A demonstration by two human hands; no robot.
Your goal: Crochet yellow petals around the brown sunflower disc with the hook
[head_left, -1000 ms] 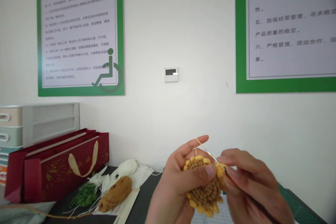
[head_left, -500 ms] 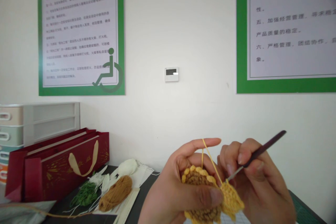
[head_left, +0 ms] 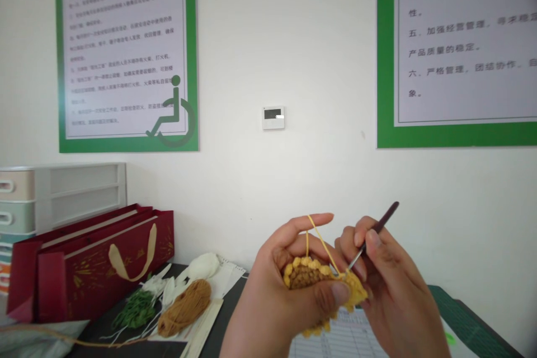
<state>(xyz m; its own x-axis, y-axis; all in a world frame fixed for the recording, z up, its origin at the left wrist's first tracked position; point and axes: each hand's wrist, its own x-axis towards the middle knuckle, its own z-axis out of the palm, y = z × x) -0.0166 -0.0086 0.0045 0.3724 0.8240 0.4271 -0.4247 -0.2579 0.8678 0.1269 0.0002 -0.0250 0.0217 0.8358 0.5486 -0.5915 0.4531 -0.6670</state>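
As I watch, the left hand (head_left: 289, 296) cups knobbly crochet (head_left: 306, 274); the right hand (head_left: 390, 291) pinches a slim hook (head_left: 373, 232), handle toward 2 o'clock.

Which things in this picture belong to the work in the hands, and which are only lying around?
In use:
- left hand, holding a yellow-and-brown crochet piece
- yellow yarn, looped over the left index finger
- right hand, holding a crochet hook

Lying around:
- brown yarn skein
- green strands
- white bundle
- red gift bag
- plastic drawer unit
- printed sheet
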